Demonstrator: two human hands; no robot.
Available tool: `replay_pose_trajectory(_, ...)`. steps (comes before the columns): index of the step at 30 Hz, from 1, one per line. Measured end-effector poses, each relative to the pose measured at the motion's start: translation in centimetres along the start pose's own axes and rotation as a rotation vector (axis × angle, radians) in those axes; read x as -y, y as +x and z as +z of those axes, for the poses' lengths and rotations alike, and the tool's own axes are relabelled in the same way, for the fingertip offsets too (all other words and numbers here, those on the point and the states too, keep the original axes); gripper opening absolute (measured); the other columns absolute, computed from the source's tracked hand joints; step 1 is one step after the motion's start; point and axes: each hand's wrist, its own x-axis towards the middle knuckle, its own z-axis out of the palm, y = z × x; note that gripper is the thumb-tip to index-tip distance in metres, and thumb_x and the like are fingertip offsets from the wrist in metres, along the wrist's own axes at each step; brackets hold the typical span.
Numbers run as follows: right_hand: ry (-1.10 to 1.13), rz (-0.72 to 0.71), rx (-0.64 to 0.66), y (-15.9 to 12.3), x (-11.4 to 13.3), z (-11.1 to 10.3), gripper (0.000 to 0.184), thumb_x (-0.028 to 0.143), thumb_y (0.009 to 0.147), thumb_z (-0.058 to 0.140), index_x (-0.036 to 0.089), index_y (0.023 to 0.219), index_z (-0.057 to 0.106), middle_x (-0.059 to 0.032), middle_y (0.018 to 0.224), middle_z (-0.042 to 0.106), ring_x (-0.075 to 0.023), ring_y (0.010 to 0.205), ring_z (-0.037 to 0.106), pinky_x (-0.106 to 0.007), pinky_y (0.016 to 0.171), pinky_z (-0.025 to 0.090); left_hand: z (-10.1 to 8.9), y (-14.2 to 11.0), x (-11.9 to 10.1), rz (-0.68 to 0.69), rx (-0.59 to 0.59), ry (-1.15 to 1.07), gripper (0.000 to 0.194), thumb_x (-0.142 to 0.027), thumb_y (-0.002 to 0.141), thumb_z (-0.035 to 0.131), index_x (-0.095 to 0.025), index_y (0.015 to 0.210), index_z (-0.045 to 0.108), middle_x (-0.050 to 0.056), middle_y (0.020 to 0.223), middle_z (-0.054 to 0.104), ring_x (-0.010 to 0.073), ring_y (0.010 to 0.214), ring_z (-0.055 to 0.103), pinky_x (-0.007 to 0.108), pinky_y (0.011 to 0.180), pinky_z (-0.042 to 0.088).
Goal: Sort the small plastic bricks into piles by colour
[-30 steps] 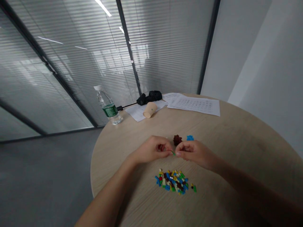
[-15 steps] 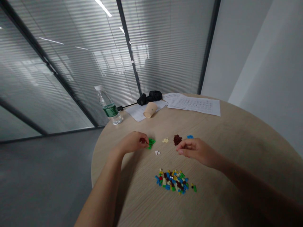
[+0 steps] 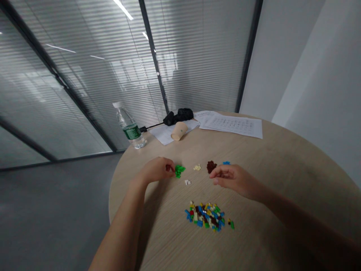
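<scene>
Left hand (image 3: 158,169), grip unclear, at the green pile (image 3: 179,170) toward the surface's left edge (image 3: 115,188); right hand (image 3: 235,180), fingers parted. Seemingly placing; next calls for pinching.

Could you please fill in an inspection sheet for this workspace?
Surface: rounded wood-grain table.
Bricks: mixed pile nearest the wearer; green pile, cream pile, white pile, brown pile, blue pile beyond.
Clutter: clear plastic bottle; paper cup on its side; printed sheets; black bundle.
Hands: left hand beside green pile, contact unclear; right hand nearest brown pile, loosely open.
Cables: cannot tell whether the thin black line is one.
Surroundings: slatted blinds, grey floor, pale wall.
</scene>
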Motion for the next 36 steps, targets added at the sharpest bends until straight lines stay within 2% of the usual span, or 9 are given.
replay_pose_trajectory(11, -0.041, -0.029, 0.025, -0.2, -0.1, 0.3, 0.019, 0.031, 0.073, 0.06, 0.015, 0.082, 0.062, -0.0031, 0.077, 0.062, -0.0139, 0.072, 0.057, -0.028, 0.068, 0.046, -0.4, -0.4, -0.5, -0.068, -0.037, 0.035, 0.023, -0.032, 0.073, 0.051, -0.018, 0.082, 0.067, 0.003, 0.077, 0.065, 0.0137, 0.064, 0.054, 0.021, 0.055, 0.031)
replay_pose_trajectory(14, -0.137, -0.047, 0.048, -0.4, 0.0, 0.4, 0.016, 0.028, 0.074, 0.059, 0.015, 0.081, 0.063, -0.0032, 0.074, 0.062, -0.0126, 0.067, 0.055, -0.026, 0.062, 0.045, -0.6, -0.5, -0.8, -0.078, -0.085, 0.054, 0.025, -0.034, 0.076, 0.049, -0.017, 0.082, 0.066, 0.004, 0.077, 0.064, 0.0141, 0.064, 0.053, 0.022, 0.055, 0.031)
replay_pose_trajectory(17, -0.288, -0.067, 0.125, -0.7, 0.4, 0.6, 0.013, 0.025, 0.073, 0.06, 0.014, 0.079, 0.065, -0.0014, 0.066, 0.059, -0.0101, 0.057, 0.05, -0.022, 0.052, 0.039, -0.7, -0.4, -1.1, -0.062, -0.113, 0.06, 0.026, -0.036, 0.079, 0.047, -0.017, 0.08, 0.065, 0.004, 0.075, 0.064, 0.0139, 0.063, 0.053, 0.023, 0.055, 0.031)
replay_pose_trajectory(20, -0.399, -0.171, 0.219, -1.1, 0.9, 0.7, 0.011, 0.022, 0.072, 0.061, 0.014, 0.077, 0.067, -0.0005, 0.063, 0.057, -0.0091, 0.055, 0.047, -0.02, 0.05, 0.036, -0.6, -0.3, -1.6, -0.021, -0.137, 0.055, 0.026, -0.036, 0.08, 0.048, -0.017, 0.08, 0.065, 0.003, 0.073, 0.063, 0.0131, 0.062, 0.052, 0.023, 0.055, 0.031)
replay_pose_trajectory(24, -0.464, -0.271, 0.3, -1.5, 1.3, 0.8, 0.013, 0.019, 0.071, 0.061, 0.015, 0.08, 0.07, -0.0025, 0.073, 0.061, -0.0088, 0.058, 0.049, -0.02, 0.053, 0.037, -0.3, -0.2, -2.6, 0.072, -0.146, 0.015, 0.025, -0.036, 0.081, 0.049, -0.017, 0.079, 0.065, 0.001, 0.07, 0.062, 0.0118, 0.06, 0.051, 0.022, 0.056, 0.032)
replay_pose_trajectory(27, -0.468, -0.294, 0.317, -1.5, 1.2, 0.8, 0.013, 0.016, 0.07, 0.061, 0.015, 0.08, 0.07, -0.003, 0.077, 0.062, -0.0086, 0.059, 0.05, -0.019, 0.054, 0.038, 0.2, 0.1, -3.0, 0.146, -0.158, 0.0, 0.023, -0.034, 0.082, 0.049, -0.017, 0.079, 0.064, 0.001, 0.07, 0.061, 0.0109, 0.059, 0.05, 0.021, 0.057, 0.032)
replay_pose_trajectory(31, -0.483, -0.317, 0.349, -1.5, 0.8, 0.7, 0.008, 0.014, 0.068, 0.062, 0.015, 0.072, 0.068, -0.0017, 0.073, 0.062, -0.0095, 0.061, 0.052, -0.019, 0.057, 0.038, 0.9, 0.4, -3.4, 0.228, -0.173, -0.001, 0.02, -0.032, 0.082, 0.049, -0.018, 0.08, 0.064, 0.0, 0.071, 0.062, 0.0104, 0.06, 0.05, 0.021, 0.058, 0.033)
replay_pose_trajectory(36, -0.525, -0.293, 0.357, -1.5, 0.7, 0.8, 0.006, 0.017, 0.066, 0.066, 0.016, 0.071, 0.069, -0.0011, 0.071, 0.062, -0.0105, 0.062, 0.053, -0.02, 0.059, 0.038, 1.4, 0.5, -4.6, 0.326, -0.125, -0.024, 0.017, -0.024, 0.082, 0.048, -0.018, 0.081, 0.064, 0.0, 0.076, 0.064, 0.0111, 0.066, 0.054, 0.021, 0.062, 0.036)
